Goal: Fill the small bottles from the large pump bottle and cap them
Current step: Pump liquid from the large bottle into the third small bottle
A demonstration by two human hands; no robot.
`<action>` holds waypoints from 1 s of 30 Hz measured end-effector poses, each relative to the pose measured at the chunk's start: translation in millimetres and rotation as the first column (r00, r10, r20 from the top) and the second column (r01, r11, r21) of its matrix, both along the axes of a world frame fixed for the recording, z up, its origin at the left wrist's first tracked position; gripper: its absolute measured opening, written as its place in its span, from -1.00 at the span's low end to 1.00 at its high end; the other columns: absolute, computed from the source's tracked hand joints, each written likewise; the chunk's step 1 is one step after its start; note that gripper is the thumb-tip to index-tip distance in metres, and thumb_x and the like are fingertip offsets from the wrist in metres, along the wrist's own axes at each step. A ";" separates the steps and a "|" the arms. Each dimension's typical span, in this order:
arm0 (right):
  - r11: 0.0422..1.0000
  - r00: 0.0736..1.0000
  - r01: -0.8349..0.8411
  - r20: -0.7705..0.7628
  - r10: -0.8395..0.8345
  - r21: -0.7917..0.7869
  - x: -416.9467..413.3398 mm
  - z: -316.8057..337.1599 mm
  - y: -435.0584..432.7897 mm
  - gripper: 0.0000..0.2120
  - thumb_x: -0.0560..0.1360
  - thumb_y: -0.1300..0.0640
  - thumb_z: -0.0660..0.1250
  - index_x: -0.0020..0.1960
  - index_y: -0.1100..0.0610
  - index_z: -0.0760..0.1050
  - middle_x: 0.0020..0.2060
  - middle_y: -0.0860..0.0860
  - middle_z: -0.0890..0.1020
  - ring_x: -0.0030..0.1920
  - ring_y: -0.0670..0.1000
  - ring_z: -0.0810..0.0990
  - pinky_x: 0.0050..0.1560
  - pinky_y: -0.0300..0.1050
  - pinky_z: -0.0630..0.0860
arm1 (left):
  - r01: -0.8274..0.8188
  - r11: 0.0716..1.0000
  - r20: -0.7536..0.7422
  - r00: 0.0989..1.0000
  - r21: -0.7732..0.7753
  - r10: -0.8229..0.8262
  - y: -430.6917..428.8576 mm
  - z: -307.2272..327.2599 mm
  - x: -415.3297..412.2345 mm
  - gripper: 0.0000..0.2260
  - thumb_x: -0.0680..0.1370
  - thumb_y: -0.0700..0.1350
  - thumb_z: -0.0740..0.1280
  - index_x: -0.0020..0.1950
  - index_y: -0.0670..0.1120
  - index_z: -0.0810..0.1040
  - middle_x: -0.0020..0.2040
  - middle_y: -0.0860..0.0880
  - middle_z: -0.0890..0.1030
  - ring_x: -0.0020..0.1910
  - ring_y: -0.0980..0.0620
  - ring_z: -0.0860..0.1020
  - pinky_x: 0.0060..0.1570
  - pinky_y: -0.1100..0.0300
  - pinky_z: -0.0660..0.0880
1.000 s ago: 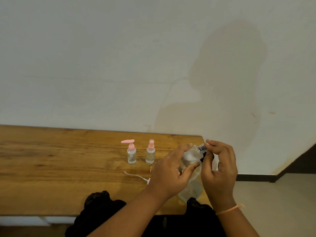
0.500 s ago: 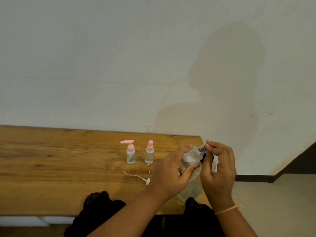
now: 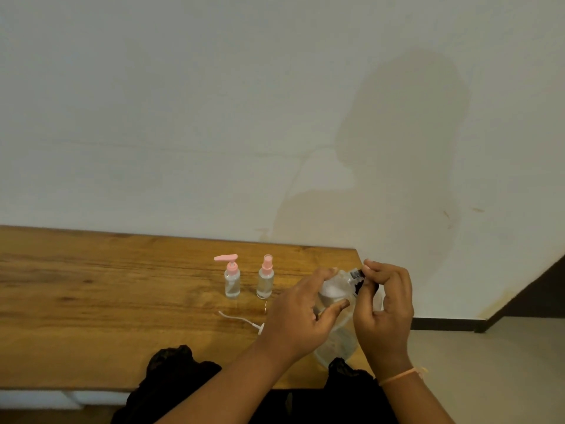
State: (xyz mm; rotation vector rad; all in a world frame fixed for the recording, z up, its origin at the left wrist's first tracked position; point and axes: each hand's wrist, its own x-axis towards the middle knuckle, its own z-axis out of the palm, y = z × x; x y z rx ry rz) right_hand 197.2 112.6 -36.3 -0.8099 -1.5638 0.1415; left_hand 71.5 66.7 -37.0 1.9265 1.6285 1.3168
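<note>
Head view showed the left hand (image 3: 301,315) clamped round the tilted large bottle (image 3: 331,291) at four o'clock on the table (image 3: 91,301), right hand (image 3: 385,310) pinching a dark tab (image 3: 357,282) at its neck; a steady, gentle pull seemed wisest against spills.

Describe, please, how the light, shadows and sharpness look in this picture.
Head view: dim, even light, no glare. Head view: a broad soft shadow lies on the wall at right, behind the table. Head view: the small bottles look fairly sharp, but the clear large bottle held by the left hand and right hand is washed out.
</note>
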 end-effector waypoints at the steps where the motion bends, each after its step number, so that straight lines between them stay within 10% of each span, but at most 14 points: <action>1: 1.000 1.000 0.003 -0.002 -0.003 0.004 -0.8 0.8 -0.6 -0.82 0.46 0.30 0.13 -0.10 0.32 0.50 -0.09 0.12 0.50 0.07 -0.30 0.46 0.07 -0.43 0.43 | -0.003 1.000 0.008 1.000 0.012 0.003 0.3 -0.8 0.3 -0.61 0.49 0.24 0.26 0.28 0.24 0.29 -0.09 0.21 0.57 -0.36 0.16 0.53 -0.39 0.36 0.47; 6: 0.999 1.000 0.023 0.010 -0.023 0.024 -2.7 8.5 -1.0 -0.83 0.45 0.34 0.14 -0.08 0.30 0.50 -0.07 0.10 0.50 0.06 -0.31 0.46 0.06 -0.45 0.40 | -0.030 0.998 0.018 0.999 0.061 0.029 2.9 -3.1 0.2 -0.57 0.48 0.28 0.21 0.31 0.25 0.27 0.08 0.13 0.61 -0.17 0.05 0.63 -0.21 0.11 0.59; 16: 1.000 1.000 0.001 0.019 -0.001 0.015 -0.6 1.0 4.5 -0.82 0.46 0.30 0.14 -0.12 0.33 0.50 -0.10 0.09 0.49 0.05 -0.29 0.45 0.07 -0.43 0.42 | -0.016 1.000 -0.023 1.000 0.004 0.016 1.7 -1.0 -4.6 -0.61 0.49 0.22 0.28 0.29 0.20 0.34 -0.18 0.25 0.49 -0.44 0.27 0.46 -0.46 0.48 0.30; 30: 1.000 1.000 0.020 -0.020 -0.020 0.015 -4.0 3.8 1.7 -0.83 0.45 0.33 0.13 -0.11 0.31 0.50 -0.10 0.11 0.49 0.06 -0.29 0.46 0.06 -0.43 0.42 | -0.011 1.000 -0.007 1.000 0.015 0.011 3.4 -0.8 -3.1 -0.60 0.49 0.22 0.25 0.30 0.19 0.32 -0.16 0.20 0.53 -0.45 0.26 0.44 -0.47 0.48 0.29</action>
